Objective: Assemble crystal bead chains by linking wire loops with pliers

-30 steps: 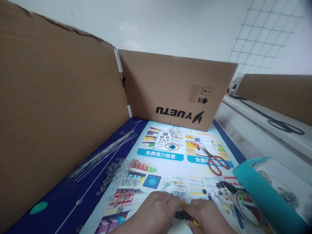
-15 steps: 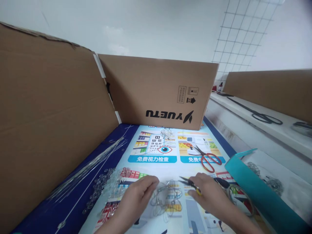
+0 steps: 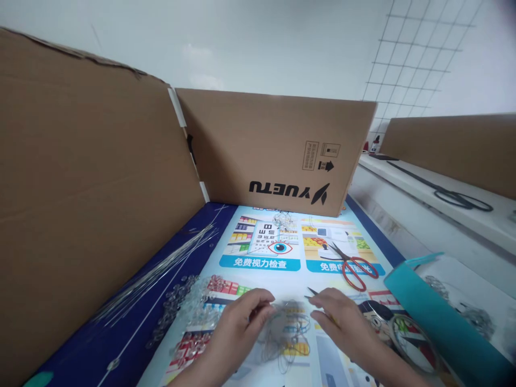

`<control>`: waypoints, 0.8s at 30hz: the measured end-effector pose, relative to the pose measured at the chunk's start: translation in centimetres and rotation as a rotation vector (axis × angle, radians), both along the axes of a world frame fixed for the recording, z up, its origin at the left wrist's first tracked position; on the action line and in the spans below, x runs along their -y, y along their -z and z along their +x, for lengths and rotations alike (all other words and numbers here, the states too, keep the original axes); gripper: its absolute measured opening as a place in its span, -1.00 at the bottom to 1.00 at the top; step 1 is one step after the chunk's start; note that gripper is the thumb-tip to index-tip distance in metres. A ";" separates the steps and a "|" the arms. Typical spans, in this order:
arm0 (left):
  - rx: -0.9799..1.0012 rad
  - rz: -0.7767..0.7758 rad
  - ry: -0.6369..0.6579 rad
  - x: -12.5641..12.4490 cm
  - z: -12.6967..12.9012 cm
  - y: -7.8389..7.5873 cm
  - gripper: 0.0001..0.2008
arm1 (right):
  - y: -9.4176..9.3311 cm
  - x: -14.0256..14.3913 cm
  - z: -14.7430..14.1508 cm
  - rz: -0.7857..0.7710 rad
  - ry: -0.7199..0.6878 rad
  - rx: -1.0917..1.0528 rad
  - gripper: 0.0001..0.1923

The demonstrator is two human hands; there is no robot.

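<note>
In the head view, my left hand (image 3: 242, 328) is closed in a pinch at the left edge of a looped wire piece (image 3: 288, 333). The piece is made of thin wire bent into several petal-like loops, and it looks blurred. My right hand (image 3: 336, 314) is wrapped round small pliers (image 3: 313, 293) with dark pointed jaws. Those jaws point left, apart from the wire loops; most of the handle is hidden in the palm. Clear beads (image 3: 181, 306) and reddish beads (image 3: 191, 346) lie left of my left hand.
Red-handled scissors (image 3: 355, 269) lie beyond my right hand. A wire coil (image 3: 415, 341) and a teal box (image 3: 447, 317) holding wire pieces are at right. Straight wires (image 3: 161, 269) lie left. Cardboard panels (image 3: 274, 145) wall the back and left. Another wire piece (image 3: 283, 220) sits near the back panel.
The whole view has shifted slightly, so things appear farther right. My right hand has turned, and less of the pliers shows. My left thumb and finger now show a gap behind their tips.
</note>
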State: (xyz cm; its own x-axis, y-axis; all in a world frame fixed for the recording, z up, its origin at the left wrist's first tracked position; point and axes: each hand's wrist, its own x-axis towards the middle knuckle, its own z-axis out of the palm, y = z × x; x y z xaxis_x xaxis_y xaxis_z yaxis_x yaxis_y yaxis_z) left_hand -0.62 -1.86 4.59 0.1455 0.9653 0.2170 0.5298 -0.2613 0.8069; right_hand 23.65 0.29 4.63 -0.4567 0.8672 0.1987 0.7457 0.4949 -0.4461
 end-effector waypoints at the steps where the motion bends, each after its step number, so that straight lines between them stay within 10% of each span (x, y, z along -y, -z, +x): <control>1: 0.001 0.016 0.020 0.1 0.1 0.0 -0.91 | -0.8 0.2 -0.8 -0.082 -0.037 -0.098 -0.83; 10: 0.132 -0.056 0.080 0.4 0.1 -1.1 -0.90 | -4.1 -0.6 -6.8 -0.408 -0.194 -0.380 -0.87; 15: 0.157 -0.163 0.082 -0.2 -0.2 -1.0 -0.85 | -2.8 -1.8 -6.3 -0.479 -0.152 -0.479 -0.85; 24: -0.393 -0.229 0.114 -1.6 -0.9 1.6 -0.89 | 1.5 -3.8 -3.2 -0.608 0.097 -0.702 -0.83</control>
